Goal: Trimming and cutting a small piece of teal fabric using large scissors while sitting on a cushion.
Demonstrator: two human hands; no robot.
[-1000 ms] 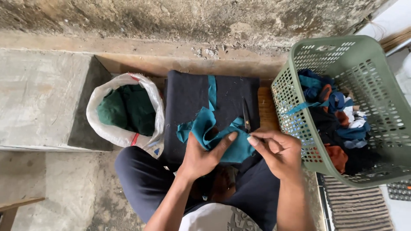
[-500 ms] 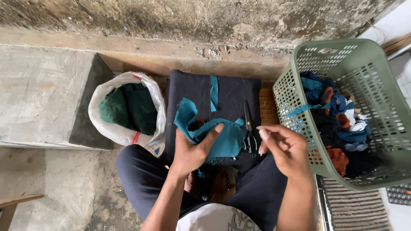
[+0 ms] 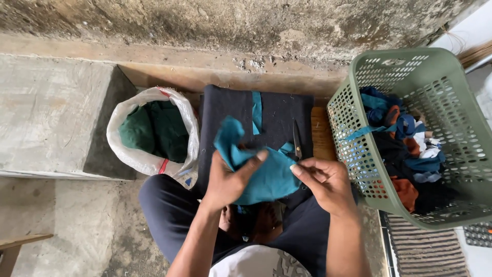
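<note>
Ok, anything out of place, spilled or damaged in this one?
Nothing stands out. Both hands, left hand and right hand, hold the teal cloth over the dark board; scraps stay inside the green basket and white sack.

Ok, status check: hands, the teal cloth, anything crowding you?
Left hand gripping teal cloth. Right hand pinching its right edge. Scissors lying just beyond on dark pad; green basket close at right.

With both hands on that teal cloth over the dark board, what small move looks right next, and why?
Probably flatten the teal cloth onto the dark board. The left hand pins it in a bunched state with one corner sticking up, while the right hand pinches its right edge. The scissors lie untouched beside it, so smoothing seems to come first.
</note>
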